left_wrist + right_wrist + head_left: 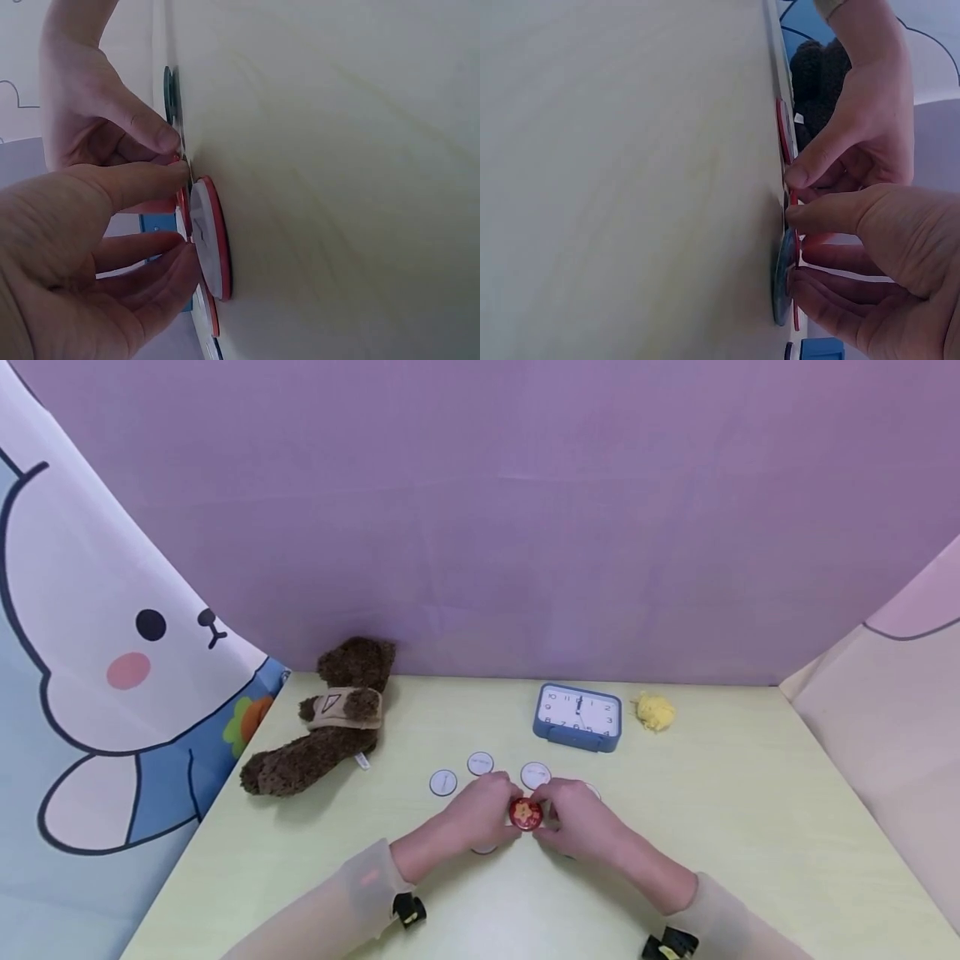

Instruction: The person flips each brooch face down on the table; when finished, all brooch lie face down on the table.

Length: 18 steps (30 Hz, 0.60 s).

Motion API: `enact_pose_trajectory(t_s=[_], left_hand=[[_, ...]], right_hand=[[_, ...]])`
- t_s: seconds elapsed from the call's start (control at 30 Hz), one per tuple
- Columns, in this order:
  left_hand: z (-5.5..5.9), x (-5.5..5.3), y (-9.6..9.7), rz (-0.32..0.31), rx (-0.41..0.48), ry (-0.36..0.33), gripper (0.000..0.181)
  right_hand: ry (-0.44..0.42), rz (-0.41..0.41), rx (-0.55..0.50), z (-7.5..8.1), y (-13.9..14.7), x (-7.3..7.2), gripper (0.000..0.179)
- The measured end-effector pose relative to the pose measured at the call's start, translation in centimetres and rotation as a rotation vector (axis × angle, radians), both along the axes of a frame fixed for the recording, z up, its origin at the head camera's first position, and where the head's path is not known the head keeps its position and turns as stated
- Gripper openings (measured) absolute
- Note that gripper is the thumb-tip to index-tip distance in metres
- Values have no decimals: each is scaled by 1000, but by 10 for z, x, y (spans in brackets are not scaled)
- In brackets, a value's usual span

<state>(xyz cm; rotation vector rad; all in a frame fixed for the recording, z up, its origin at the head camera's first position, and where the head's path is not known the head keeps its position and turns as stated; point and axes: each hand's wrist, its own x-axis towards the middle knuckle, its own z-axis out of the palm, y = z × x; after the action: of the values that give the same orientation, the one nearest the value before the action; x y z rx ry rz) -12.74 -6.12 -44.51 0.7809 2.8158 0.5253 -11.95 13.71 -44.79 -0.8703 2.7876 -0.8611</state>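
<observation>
A small round red disc [526, 814] with a yellow flower pattern lies between both hands at the middle of the table. My left hand [483, 814] pinches its left edge with thumb and fingers. From the opposite side, my right hand [581, 821] holds the right edge the same way. Around them lie several white-faced round discs, among them one disc [536, 775] just behind the hands and another [443, 782] to the left. A red-rimmed white disc [211, 238] shows close beside the left fingertips in the left wrist view. A teal-backed disc [782, 277] sits by the right fingers.
A brown plush bear [300, 763] lies at the table's back left. Toward the back right stands a blue-framed clock [578, 712], with a small yellow crumpled thing [655, 712] beside it. A purple curtain [525, 527] hangs behind the pale table [750, 810].
</observation>
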Motion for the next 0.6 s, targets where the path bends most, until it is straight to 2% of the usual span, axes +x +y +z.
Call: enact_pose_trajectory(t_s=[0.23,0.4,0.5,0.6], left_hand=[[0,-2,1,-20,40,-19,23],[3,-4,-4,13,72,-64,35],[5,-4,-6,29,96,-67,39],[6,-3,-7,19,129,-61,38]], right_hand=[[20,3,-3,-3,-1,-1,23],[-6,5,-64,-4,0,-5,23],[-30,-8,-111,-3,3,-6,25],[-50,-11,-145,-2,8,-7,27]])
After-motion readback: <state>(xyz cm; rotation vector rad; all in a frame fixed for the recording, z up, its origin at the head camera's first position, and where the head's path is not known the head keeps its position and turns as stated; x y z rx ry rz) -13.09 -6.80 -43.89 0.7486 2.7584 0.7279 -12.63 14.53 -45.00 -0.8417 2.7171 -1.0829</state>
